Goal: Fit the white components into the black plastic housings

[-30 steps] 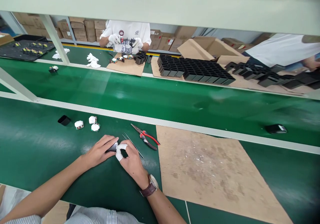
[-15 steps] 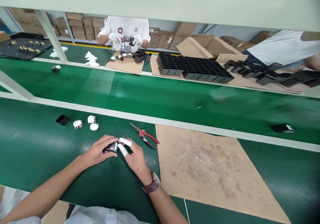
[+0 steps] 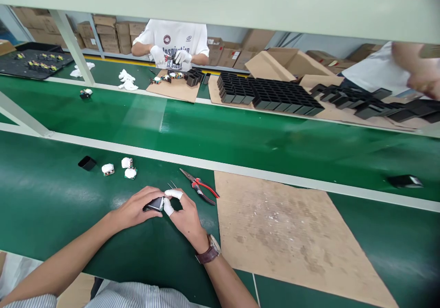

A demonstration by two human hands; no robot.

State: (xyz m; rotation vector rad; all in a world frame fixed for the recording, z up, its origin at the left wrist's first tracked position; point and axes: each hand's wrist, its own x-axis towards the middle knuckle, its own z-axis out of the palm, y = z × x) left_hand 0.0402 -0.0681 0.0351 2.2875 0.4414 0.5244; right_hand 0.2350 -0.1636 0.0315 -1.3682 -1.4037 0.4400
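My left hand [image 3: 139,211] is wrapped around a small black plastic case [image 3: 156,204] lying sideways just above the green bench. At the case's right-hand mouth, my right hand [image 3: 186,215] pinches a circuit board with a white top [image 3: 163,202], mostly hidden by the case and fingers. White finger cots cover the right thumb and forefinger. Behind the hands sit several white-topped circuit boards [image 3: 107,169] and an open black case [image 3: 87,163]. Red-handled long-nose pliers [image 3: 199,185] lie to the right, beside thin metal tweezers [image 3: 172,185] whose lower part is hidden.
Stained cardboard [image 3: 292,239] covers the bench at right. Beyond a pale rail [image 3: 165,156] runs a green conveyor belt [image 3: 220,136] carrying a black case [image 3: 405,181] and an assembly [image 3: 85,94]. Across it, a gloved co-worker [image 3: 172,46] handles parts near rows of black cases [image 3: 285,96].
My right fingers have closed in on the case's mouth, and less of the board shows. Items on the belt have shifted right. The co-worker's gloved hands have moved slightly.
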